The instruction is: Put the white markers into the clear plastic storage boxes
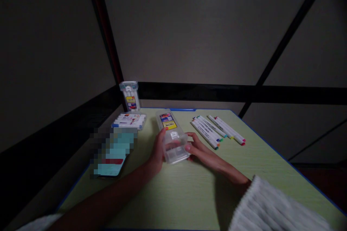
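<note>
Between my two hands is a clear plastic marker case [173, 133], tilted, with a colourful yellow and blue label on its upper face. It looks see-through, with no markers visible inside. My left hand [158, 151] is wrapped along its left side, thumb on the edge near the label. On the right, my right hand [199, 151] grips the near end, where a clear lid [177, 154] shows; whether the lid is fully seated I cannot tell. To the right of the case lie several white markers [207, 130] with coloured ends, in two groups.
A closed case of markers [131, 97] stands upright at the back left. Before it lies a flat marker box [128, 121]. A phone [116, 151] with a blurred screen rests at the left. The pale green table [189, 195] has a blue edge, and walls rise behind it.
</note>
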### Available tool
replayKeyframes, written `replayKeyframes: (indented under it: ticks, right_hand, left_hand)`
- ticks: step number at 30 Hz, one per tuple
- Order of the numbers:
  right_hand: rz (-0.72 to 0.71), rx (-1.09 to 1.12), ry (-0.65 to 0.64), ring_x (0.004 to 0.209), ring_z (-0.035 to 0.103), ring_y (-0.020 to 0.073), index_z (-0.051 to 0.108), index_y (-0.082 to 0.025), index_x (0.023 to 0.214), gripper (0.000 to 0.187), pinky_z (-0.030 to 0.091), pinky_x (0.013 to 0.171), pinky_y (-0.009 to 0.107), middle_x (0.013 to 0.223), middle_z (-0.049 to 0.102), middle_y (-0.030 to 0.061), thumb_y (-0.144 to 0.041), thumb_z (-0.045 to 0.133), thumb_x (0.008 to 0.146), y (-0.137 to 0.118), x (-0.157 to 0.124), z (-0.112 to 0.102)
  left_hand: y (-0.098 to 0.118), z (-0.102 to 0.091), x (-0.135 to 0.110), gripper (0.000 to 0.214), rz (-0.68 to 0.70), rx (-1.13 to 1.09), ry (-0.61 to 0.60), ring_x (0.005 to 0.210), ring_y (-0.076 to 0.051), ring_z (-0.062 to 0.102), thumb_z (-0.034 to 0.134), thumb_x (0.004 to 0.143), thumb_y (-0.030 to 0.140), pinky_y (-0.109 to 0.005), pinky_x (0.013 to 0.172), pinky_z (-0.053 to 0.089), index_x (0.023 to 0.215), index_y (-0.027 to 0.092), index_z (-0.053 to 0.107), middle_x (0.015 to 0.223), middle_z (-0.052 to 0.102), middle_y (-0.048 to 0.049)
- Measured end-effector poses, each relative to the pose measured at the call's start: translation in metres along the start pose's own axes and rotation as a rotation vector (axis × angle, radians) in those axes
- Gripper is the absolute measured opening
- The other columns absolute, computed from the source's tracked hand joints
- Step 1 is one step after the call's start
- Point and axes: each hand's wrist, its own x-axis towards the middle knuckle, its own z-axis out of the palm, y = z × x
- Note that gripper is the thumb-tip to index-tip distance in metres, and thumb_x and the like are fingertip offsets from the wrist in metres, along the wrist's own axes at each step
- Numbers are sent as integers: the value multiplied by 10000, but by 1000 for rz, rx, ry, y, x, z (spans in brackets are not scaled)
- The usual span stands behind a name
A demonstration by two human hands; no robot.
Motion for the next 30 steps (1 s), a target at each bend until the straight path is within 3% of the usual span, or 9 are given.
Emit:
replayKeyframes:
  ticks: [1, 3, 7, 11, 14, 21, 30]
  right_hand:
    - [-14, -12, -7, 568, 468, 92, 280, -241, 1051, 530, 366, 517, 242, 716, 460, -53, -550, 533, 702, 0, 0, 0]
    - [-12, -32, -14, 555, 480, 81, 268, -246, 1060, 521, 379, 506, 237, 751, 448, -50, -523, 539, 712, -1, 0, -1]
    - [43, -3, -40, 471, 489, 62, 258, -246, 1060, 493, 395, 457, 234, 780, 451, -43, -513, 512, 733, 0, 0, -3]
    - [74, 118, -77, 655, 553, 94, 292, -250, 1051, 515, 466, 603, 274, 851, 455, -23, -435, 607, 688, 2, 1, -6]
    - [63, 144, -127, 799, 530, 107, 314, -241, 1047, 570, 451, 708, 277, 882, 452, -17, -350, 683, 626, 4, 1, -12]
    - [56, 68, -245, 794, 524, 119, 262, -254, 1091, 778, 438, 689, 287, 917, 427, -17, -181, 757, 495, 6, 0, -21]
    - [-51, -86, -302, 934, 489, 187, 125, -258, 1188, 953, 409, 804, 381, 998, 413, 34, -111, 746, 480, 10, 1, -24]
  left_hand:
    - [3, 1, -1, 562, -64, 15, 26, 564, -213, 622, 432, 694, 603, -312, 544, 475, 956, 130, 584, 653, 663, -77]
    - [10, 4, -4, 548, -57, 34, 93, 508, -198, 603, 383, 726, 585, -307, 516, 472, 949, 125, 582, 609, 649, -71]
    - [14, 4, -3, 539, -51, 84, 77, 518, -198, 603, 375, 738, 566, -301, 529, 474, 962, 117, 573, 609, 650, -78]
    - [11, -1, 4, 525, -51, 52, 77, 550, -220, 620, 405, 725, 557, -330, 556, 484, 1021, 146, 543, 624, 652, -70]
    - [10, -3, 10, 496, -54, 31, 65, 555, -219, 623, 419, 735, 530, -334, 563, 489, 1019, 143, 543, 617, 645, -66]
    - [14, 0, 12, 346, 4, -59, 42, 513, -148, 607, 430, 796, 393, -269, 557, 496, 979, 134, 568, 658, 652, -38]
    - [14, -5, 19, 396, 2, -91, -18, 568, -181, 634, 405, 815, 416, -333, 604, 513, 1070, 144, 539, 748, 669, -49]
